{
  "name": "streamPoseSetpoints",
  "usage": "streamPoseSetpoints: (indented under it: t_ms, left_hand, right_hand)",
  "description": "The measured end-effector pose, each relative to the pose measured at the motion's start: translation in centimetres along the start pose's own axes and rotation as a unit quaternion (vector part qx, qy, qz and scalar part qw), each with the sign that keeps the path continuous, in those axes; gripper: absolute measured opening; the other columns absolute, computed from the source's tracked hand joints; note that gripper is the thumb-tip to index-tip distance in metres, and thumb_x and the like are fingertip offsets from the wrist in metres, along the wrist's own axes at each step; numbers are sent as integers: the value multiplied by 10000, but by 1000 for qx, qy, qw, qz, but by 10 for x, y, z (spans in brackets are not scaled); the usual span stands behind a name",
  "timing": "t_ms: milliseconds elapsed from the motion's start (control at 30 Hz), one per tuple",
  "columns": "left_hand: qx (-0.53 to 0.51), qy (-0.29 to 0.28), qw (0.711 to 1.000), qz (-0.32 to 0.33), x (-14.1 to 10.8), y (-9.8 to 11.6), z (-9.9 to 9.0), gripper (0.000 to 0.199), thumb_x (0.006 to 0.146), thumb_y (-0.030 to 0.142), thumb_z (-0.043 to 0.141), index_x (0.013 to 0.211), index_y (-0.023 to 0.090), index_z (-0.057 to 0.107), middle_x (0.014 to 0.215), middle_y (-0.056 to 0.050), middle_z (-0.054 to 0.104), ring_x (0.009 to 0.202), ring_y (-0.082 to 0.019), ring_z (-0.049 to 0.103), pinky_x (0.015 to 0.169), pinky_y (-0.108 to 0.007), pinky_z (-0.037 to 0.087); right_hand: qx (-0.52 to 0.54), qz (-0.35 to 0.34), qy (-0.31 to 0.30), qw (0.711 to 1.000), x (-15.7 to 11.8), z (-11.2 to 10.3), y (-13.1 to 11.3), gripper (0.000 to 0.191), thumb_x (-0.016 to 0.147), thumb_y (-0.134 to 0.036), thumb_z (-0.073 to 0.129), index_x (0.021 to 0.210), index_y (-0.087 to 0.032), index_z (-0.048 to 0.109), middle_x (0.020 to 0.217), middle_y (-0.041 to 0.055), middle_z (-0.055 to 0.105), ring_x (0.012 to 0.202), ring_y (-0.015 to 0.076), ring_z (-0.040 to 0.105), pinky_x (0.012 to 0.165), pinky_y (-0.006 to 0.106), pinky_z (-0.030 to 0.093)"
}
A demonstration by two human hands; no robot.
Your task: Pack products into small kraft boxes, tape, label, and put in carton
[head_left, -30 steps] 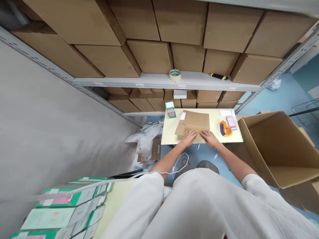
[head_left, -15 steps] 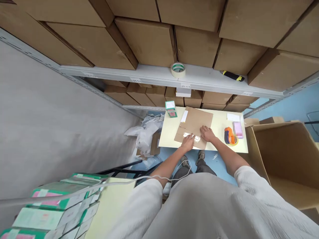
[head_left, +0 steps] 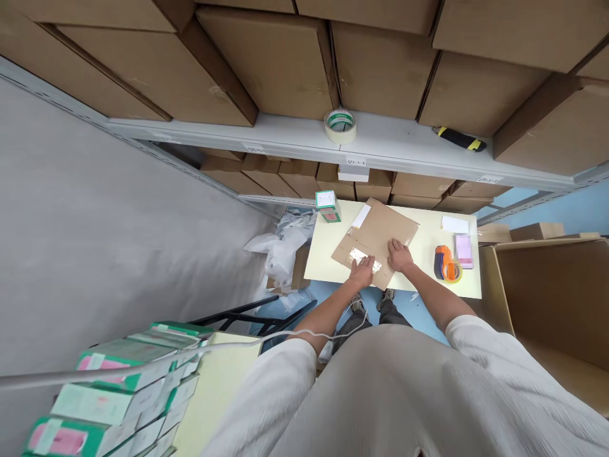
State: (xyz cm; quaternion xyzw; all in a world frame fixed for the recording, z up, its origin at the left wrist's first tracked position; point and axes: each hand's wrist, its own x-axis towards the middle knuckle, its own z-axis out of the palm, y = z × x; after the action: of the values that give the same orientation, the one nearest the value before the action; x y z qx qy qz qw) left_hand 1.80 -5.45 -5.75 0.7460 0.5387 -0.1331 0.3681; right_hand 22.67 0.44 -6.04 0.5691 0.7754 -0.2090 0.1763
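Note:
A flat piece of brown cardboard (head_left: 380, 227) lies turned at an angle on the pale yellow table (head_left: 320, 254). It bears a white label near its far left edge and a shiny clear patch (head_left: 358, 255) near its front. My left hand (head_left: 362, 270) rests on that patch with its fingers spread. On the right part of the cardboard lies my right hand (head_left: 398, 255), fingers apart and flat. Neither hand grasps anything. A green and white box (head_left: 328, 206) stands at the table's back left corner.
Right of the cardboard are an orange tape dispenser (head_left: 444, 263), a phone (head_left: 463, 251) and a white card (head_left: 455, 224). The shelf (head_left: 380, 136) holds a tape roll (head_left: 340, 127), a cutter (head_left: 459, 139) and cartons. A large open carton (head_left: 552, 298) stands right; green boxes (head_left: 90, 404) lie lower left.
The cardboard has turned slightly clockwise under my hands, which stay on it. The whole view has shifted a little.

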Motion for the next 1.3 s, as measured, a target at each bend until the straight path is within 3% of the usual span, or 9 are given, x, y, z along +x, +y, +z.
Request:
streamPoseSetpoints:
  t_ms: [233,367,533,700,867,1000,1133,1300]
  left_hand:
    - [14,11,1000,13,-3,-12,-5,816,985,207,493,1746,198,199,1794,-180,298,1680,-366,216,1334,-671,106]
    - [21,26,999,12,-1,-20,-5,801,976,236,511,1733,215,249,1802,-159,288,1683,-409,177,1328,-697,71]
    - [14,29,999,21,11,-26,-12,817,960,257,512,1734,234,252,1807,-144,283,1690,-405,156,1329,-706,20]
    - [8,22,999,32,20,-26,-18,839,944,278,546,1731,225,257,1824,-154,224,1700,-395,109,1336,-689,14]
    - [-35,79,995,-44,23,-31,-25,722,995,305,530,1687,221,343,1833,-178,158,1691,-383,156,1332,-636,174]
    - [-64,101,987,-106,31,-38,-35,647,1001,324,544,1635,256,436,1819,-162,214,1655,-398,247,1298,-634,274]
    - [-83,91,982,-143,42,-44,-41,631,980,371,604,1599,298,502,1806,-131,256,1611,-434,323,1257,-632,348]
    - [-103,95,980,-142,55,-52,-42,601,933,361,648,1531,320,599,1797,-83,300,1591,-431,378,1245,-600,402]
  right_hand:
    - [7,20,10,1000,-31,0,-13,751,972,-337,510,1658,-63,369,1697,256,425,1543,351,409,1228,462,314]
    - [-3,24,7,1000,-48,-5,-22,578,994,-349,498,1492,-64,566,1429,259,674,1301,359,632,1202,457,288]
    - [-15,25,-11,1000,-60,-10,-29,415,1035,-337,470,1292,-107,700,1128,220,794,1161,333,709,1205,453,225]
    - [45,26,-23,998,-58,-9,-12,409,1043,-331,461,1364,-201,678,1332,156,737,1239,297,664,1133,423,364]
    - [108,150,44,982,-43,-12,30,459,1012,-286,453,1419,-188,640,1580,183,520,1336,343,569,1095,443,461]
    - [138,194,52,970,-18,-20,58,538,983,-368,543,1493,-196,565,1608,199,438,1395,386,502,1146,507,443]
    - [165,237,29,957,9,-23,70,616,967,-487,597,1512,-210,524,1641,205,347,1446,401,452,1183,545,409]
    - [207,245,36,946,32,-12,80,592,916,-508,633,1427,-227,528,1547,212,414,1399,412,471,1150,603,424]
